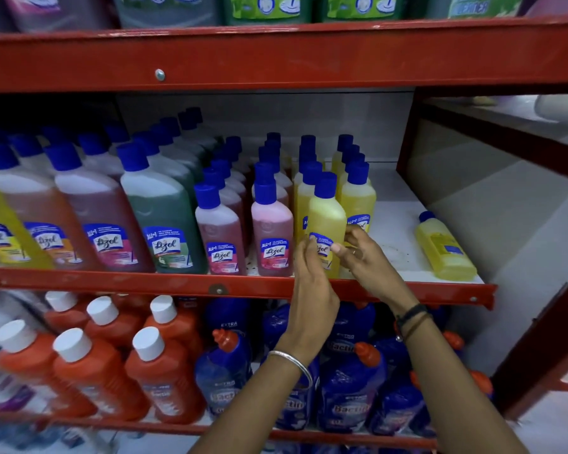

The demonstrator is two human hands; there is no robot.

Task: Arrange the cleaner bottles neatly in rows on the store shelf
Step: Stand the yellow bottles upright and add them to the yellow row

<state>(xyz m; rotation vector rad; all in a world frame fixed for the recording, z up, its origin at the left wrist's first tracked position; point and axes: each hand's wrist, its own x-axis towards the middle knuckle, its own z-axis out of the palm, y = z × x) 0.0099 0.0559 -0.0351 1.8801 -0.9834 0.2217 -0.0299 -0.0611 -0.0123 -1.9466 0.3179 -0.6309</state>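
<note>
A small yellow cleaner bottle (326,217) with a blue cap stands upright at the front edge of the middle shelf (394,221), heading a yellow row. My left hand (309,283) touches its left side and my right hand (361,253) pinches its right side at the label. Rows of small pink bottles (271,231) stand just to the left. Another yellow bottle (443,247) lies on its side at the shelf's right end.
Larger pink, green and yellow bottles (159,217) fill the shelf's left part. The red shelf rail (210,285) runs along the front. Orange bottles (89,371) and blue bottles (348,388) crowd the shelf below. White shelf surface shows between the yellow rows and the lying bottle.
</note>
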